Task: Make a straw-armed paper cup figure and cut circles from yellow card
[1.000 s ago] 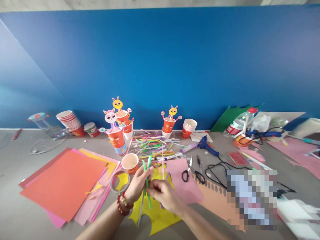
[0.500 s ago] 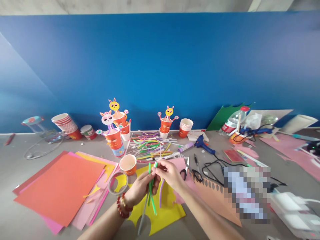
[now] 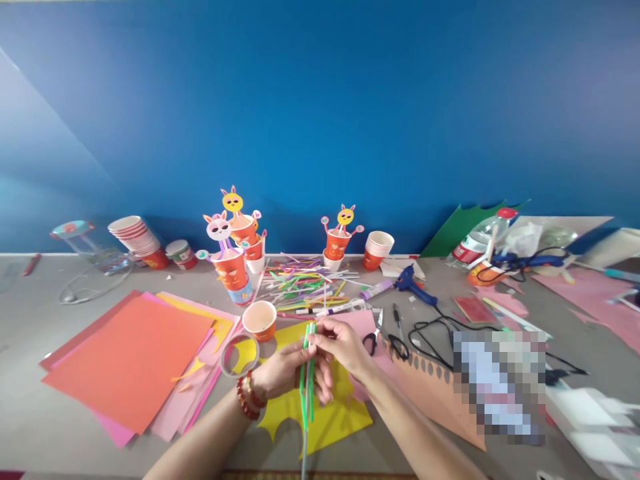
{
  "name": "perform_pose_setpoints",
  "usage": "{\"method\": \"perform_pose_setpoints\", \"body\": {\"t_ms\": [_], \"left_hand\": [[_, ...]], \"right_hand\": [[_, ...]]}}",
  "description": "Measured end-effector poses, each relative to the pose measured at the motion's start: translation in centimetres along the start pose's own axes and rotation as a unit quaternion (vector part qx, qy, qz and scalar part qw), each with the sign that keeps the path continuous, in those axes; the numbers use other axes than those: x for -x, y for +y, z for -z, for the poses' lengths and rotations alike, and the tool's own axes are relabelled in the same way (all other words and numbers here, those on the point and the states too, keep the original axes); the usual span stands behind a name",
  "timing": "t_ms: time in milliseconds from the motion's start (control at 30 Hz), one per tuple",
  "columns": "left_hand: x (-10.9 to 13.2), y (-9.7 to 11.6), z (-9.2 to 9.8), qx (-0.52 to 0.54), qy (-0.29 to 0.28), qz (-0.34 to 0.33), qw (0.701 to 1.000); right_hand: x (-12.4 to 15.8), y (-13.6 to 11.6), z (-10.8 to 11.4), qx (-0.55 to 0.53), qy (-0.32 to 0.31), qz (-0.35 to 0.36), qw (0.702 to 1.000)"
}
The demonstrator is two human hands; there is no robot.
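My left hand (image 3: 287, 369), with a red bead bracelet on its wrist, is closed around the middle of two green straws (image 3: 309, 380) held nearly upright over a yellow paper cut-out (image 3: 330, 417). My right hand (image 3: 343, 343) pinches the straws' top ends. A grey straw (image 3: 303, 453) hangs below them. Just left of my hands stand an orange paper cup (image 3: 260, 320) and a roll of clear tape (image 3: 239, 355).
Orange, pink and yellow paper sheets (image 3: 127, 357) lie at left. A pile of coloured straws (image 3: 305, 283), decorated bunny cups (image 3: 231, 263), cup stacks (image 3: 379, 248), scissors (image 3: 373, 337), a blue glue gun (image 3: 413, 285) with black cable and a bottle (image 3: 480, 240) crowd the back and right.
Both hands have brought the green straws together and more upright. The purple straw seen earlier is no longer visible. The camera tilted slightly.
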State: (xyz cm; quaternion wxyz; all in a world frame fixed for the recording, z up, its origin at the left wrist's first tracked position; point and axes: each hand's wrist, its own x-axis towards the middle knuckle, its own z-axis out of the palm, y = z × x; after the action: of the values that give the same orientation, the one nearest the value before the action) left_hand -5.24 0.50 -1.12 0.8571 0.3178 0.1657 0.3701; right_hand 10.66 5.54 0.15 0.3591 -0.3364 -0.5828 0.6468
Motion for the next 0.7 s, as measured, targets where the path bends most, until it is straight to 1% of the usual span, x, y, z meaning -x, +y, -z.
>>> {"method": "perform_pose_setpoints", "body": {"t_ms": [167,300,367,433,567,633,700], "left_hand": [[0.1,0.34,0.19,-0.009,-0.019,0.023,1.0],[0.12,0.36,0.16,-0.027,-0.012,0.039,0.999],[0.11,0.28,-0.01,-0.041,-0.004,0.045,0.998],[0.11,0.21,-0.21,-0.06,0.019,0.038,0.997],[0.1,0.21,-0.43,-0.109,0.097,-0.026,0.989],[0.06,0.29,-0.44,-0.117,0.111,-0.031,0.986],[-0.02,0.36,-0.46,-0.109,0.112,-0.021,0.988]], "right_hand": [[-0.05,0.26,-0.23,0.001,-0.004,-0.005,1.0],[-0.03,0.42,-0.49,-0.006,-0.009,-0.011,1.0],[0.07,0.34,-0.62,-0.009,-0.001,-0.009,1.0],[0.18,0.22,-0.72,-0.014,0.011,-0.008,1.0],[0.19,0.21,-0.68,-0.03,0.022,-0.017,0.999],[0.04,0.3,-0.58,-0.037,0.035,-0.016,0.999],[-0.1,0.33,-0.53,-0.041,0.05,-0.014,0.998]]}}
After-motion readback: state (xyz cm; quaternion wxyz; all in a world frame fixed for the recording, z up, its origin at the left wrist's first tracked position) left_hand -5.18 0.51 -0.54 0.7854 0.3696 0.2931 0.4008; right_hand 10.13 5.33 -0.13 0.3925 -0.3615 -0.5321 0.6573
